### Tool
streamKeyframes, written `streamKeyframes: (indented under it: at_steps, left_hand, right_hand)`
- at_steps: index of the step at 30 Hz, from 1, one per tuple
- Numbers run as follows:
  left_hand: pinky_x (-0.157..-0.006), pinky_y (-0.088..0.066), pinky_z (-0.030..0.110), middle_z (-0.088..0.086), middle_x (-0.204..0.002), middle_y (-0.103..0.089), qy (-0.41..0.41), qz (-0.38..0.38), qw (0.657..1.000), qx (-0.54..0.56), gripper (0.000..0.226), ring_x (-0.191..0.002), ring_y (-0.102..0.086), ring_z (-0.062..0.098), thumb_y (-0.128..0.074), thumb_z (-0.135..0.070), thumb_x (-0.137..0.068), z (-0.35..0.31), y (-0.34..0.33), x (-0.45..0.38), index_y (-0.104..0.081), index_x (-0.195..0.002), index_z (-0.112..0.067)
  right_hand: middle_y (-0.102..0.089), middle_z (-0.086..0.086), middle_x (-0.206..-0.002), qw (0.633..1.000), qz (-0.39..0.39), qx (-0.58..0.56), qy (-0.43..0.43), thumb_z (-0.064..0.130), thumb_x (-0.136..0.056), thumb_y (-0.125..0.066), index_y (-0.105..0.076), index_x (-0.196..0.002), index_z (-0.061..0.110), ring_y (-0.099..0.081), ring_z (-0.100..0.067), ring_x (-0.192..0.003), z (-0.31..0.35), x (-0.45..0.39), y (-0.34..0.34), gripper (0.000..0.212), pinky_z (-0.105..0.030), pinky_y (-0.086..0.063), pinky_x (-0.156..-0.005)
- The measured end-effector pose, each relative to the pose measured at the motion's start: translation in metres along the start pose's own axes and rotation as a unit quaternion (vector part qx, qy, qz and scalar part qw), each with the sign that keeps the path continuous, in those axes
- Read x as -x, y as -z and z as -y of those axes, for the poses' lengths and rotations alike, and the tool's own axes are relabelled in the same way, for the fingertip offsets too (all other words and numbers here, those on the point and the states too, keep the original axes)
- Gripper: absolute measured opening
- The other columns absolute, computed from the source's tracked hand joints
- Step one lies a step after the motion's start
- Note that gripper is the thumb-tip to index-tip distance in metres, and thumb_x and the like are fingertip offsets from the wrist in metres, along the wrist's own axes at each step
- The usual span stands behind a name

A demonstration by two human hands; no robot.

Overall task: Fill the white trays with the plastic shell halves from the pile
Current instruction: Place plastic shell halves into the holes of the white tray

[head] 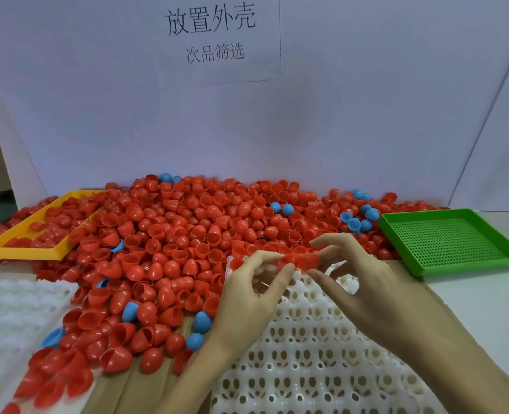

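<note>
While the pile of shell halves [187,243] (mostly red, a few blue) covers the table, the left hand [247,291] and right hand [357,282] pinch red shell halves [301,259] together over the white tray's [307,354] far edge.

- Left hand [248,289] bare: no glove, ring or watch
- Right hand [356,277] bare too
- Both forearms uncovered, no sleeve in sight
- Fingernails short and unpainted
</note>
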State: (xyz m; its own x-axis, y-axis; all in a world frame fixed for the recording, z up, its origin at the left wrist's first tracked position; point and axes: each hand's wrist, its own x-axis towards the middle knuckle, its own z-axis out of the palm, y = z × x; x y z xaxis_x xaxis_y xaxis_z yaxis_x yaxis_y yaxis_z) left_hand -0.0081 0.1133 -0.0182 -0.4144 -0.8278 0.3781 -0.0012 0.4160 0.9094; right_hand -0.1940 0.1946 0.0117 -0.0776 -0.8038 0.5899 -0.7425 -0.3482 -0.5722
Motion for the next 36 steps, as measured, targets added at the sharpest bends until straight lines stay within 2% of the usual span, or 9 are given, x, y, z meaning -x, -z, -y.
streamKeyframes:
  at_steps: [3,6,10,12,15,20,24,30,36]
  left_hand:
    - [-0.071,-0.063,0.036,-0.002,-0.085,-0.078,0.037,-0.055,0.998,-0.008,0.033,-0.075,-0.075,0.013,-0.069,-0.052,-0.092,0.001,0.009,-0.005,-0.072,-0.106,-0.022]
    - [-0.064,-0.061,0.030,0.008,-0.083,-0.078,0.112,-0.160,0.977,0.082,0.042,-0.068,-0.074,0.021,-0.074,-0.046,-0.090,0.005,0.032,-0.017,-0.063,-0.114,-0.014]
    - [-0.085,-0.062,0.036,0.012,-0.106,-0.079,0.147,-0.265,0.922,0.243,0.055,-0.094,-0.079,0.024,-0.078,-0.025,-0.094,0.014,0.061,-0.033,-0.040,-0.133,-0.015]
    - [-0.087,-0.060,0.029,0.002,-0.121,-0.074,0.122,-0.264,0.941,0.172,0.050,-0.102,-0.077,0.015,-0.079,-0.026,-0.094,0.022,0.068,-0.035,-0.045,-0.130,-0.020]
    - [-0.090,-0.060,0.026,-0.011,-0.121,-0.068,0.041,-0.212,0.973,-0.080,0.024,-0.108,-0.069,0.007,-0.075,-0.026,-0.096,0.034,0.070,-0.036,-0.065,-0.117,-0.022]
    - [-0.119,-0.028,0.038,-0.006,-0.156,-0.046,0.001,-0.046,0.887,-0.460,0.039,-0.144,-0.034,0.012,-0.053,-0.042,-0.106,0.053,0.064,-0.035,-0.067,-0.133,-0.018]
    - [-0.118,-0.024,0.043,-0.002,-0.171,-0.024,0.016,-0.031,0.850,-0.526,0.052,-0.152,-0.025,0.017,-0.040,-0.050,-0.109,0.060,0.066,-0.038,-0.059,-0.146,-0.018]
    - [-0.108,-0.033,0.040,0.001,-0.156,-0.046,0.010,-0.055,0.830,-0.555,0.045,-0.135,-0.039,0.024,-0.041,-0.042,-0.110,0.062,0.066,-0.037,-0.063,-0.141,-0.017]
    - [-0.102,-0.039,0.036,-0.004,-0.150,-0.054,-0.209,-0.044,0.845,-0.489,0.031,-0.127,-0.050,0.020,-0.061,-0.025,-0.104,0.039,0.059,-0.033,-0.069,-0.132,-0.015]
  right_hand:
    - [-0.069,0.017,-0.102,1.000,0.011,-0.011,-0.018,0.029,-0.097,-0.068,-0.055,-0.129,0.034,-0.069,-0.009,-0.097,-0.002,0.001,0.000,0.034,-0.019,-0.055,-0.080]
    - [-0.068,0.018,-0.105,0.999,0.019,-0.011,-0.026,0.021,-0.100,-0.066,-0.058,-0.126,0.034,-0.069,-0.010,-0.099,-0.003,0.002,0.000,0.031,-0.018,-0.054,-0.080]
    - [-0.068,0.017,-0.104,0.999,0.029,-0.010,-0.030,0.015,-0.100,-0.067,-0.061,-0.122,0.034,-0.069,-0.011,-0.099,-0.003,0.002,-0.001,0.030,-0.018,-0.054,-0.078]
    - [-0.069,0.017,-0.103,0.999,0.031,-0.012,-0.030,0.014,-0.099,-0.067,-0.063,-0.120,0.034,-0.070,-0.011,-0.099,-0.003,0.002,0.000,0.029,-0.018,-0.054,-0.077]
    - [-0.070,0.018,-0.103,0.999,0.035,-0.014,-0.036,0.013,-0.100,-0.066,-0.065,-0.117,0.033,-0.070,-0.009,-0.098,-0.001,0.002,0.001,0.027,-0.018,-0.054,-0.077]
    - [-0.072,0.017,-0.099,0.998,0.047,-0.003,-0.049,0.010,-0.100,-0.067,-0.068,-0.114,0.031,-0.069,-0.004,-0.096,0.002,0.002,0.003,0.025,-0.016,-0.054,-0.077]
    - [-0.071,0.018,-0.101,0.997,0.054,0.003,-0.048,0.009,-0.100,-0.067,-0.070,-0.112,0.029,-0.069,-0.005,-0.096,0.004,0.002,0.004,0.024,-0.017,-0.055,-0.077]
    - [-0.071,0.017,-0.099,0.997,0.055,0.004,-0.048,0.006,-0.099,-0.066,-0.072,-0.111,0.025,-0.069,-0.006,-0.096,0.005,0.002,0.003,0.023,-0.020,-0.056,-0.078]
    - [-0.072,0.015,-0.098,0.997,0.053,-0.026,-0.058,0.008,-0.100,-0.065,-0.070,-0.114,0.028,-0.071,-0.007,-0.096,0.002,0.004,0.003,0.025,-0.022,-0.057,-0.077]
